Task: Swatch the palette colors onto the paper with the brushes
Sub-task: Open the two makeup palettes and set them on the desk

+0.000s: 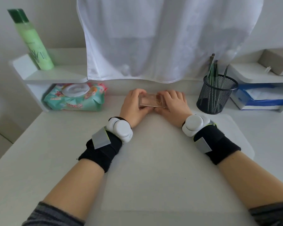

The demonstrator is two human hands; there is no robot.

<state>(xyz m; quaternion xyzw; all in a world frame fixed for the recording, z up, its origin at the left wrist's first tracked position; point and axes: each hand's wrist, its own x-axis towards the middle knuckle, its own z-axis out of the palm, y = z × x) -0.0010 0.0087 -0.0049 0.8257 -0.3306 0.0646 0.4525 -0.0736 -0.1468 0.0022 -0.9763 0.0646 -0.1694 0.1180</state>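
Observation:
A small clear-lidded palette (151, 101) with pinkish-brown colors sits at the far middle of the desk, held between both hands. My left hand (134, 106) grips its left end, fingers curled over the far edge and thumb at the near edge. My right hand (173, 106) grips its right end the same way. A white sheet of paper (162, 160) lies flat on the desk under my forearms. Several brushes (213, 70) stand in a black mesh cup (216, 95) to the right of the hands.
A pack of wet wipes (75, 98) lies under a white shelf (52, 75) at the left, with a green bottle (31, 39) on top. A white cloth (153, 38) hangs behind. At the right are a blue-and-white box (260, 98) and a grey box (274, 62).

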